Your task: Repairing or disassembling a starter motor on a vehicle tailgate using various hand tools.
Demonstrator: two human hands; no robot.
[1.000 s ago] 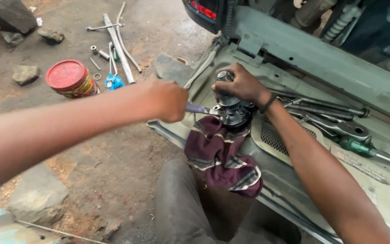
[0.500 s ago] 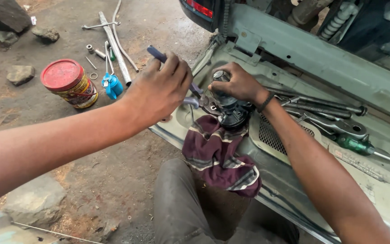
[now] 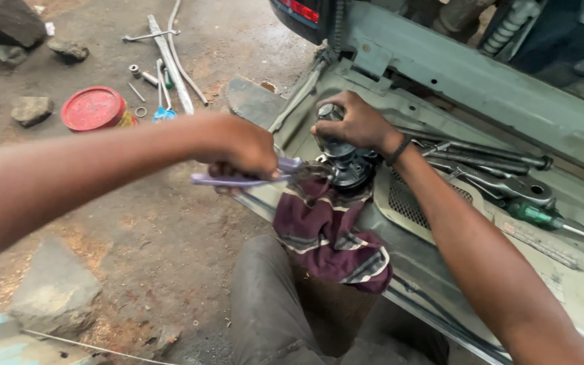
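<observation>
My left hand (image 3: 238,152) grips purple-handled pliers (image 3: 234,180), whose jaws reach right to a dark round metal part (image 3: 347,165). My right hand (image 3: 356,125) closes over the top of that part and holds it down on a grey car body panel (image 3: 454,81). A maroon striped cloth (image 3: 326,233) lies under the part and hangs over the panel's edge onto my knee.
Wrenches (image 3: 501,182) and a green-handled screwdriver (image 3: 542,217) lie on the panel at the right. On the dirt ground at the left are a red-lidded tin (image 3: 92,108), long metal bars (image 3: 170,57), small sockets and stones (image 3: 32,109). A red tail light (image 3: 302,10) shows above.
My left hand came down from a raised position and now holds the pliers level, with the jaws at the part. The right hand stayed on the part.
</observation>
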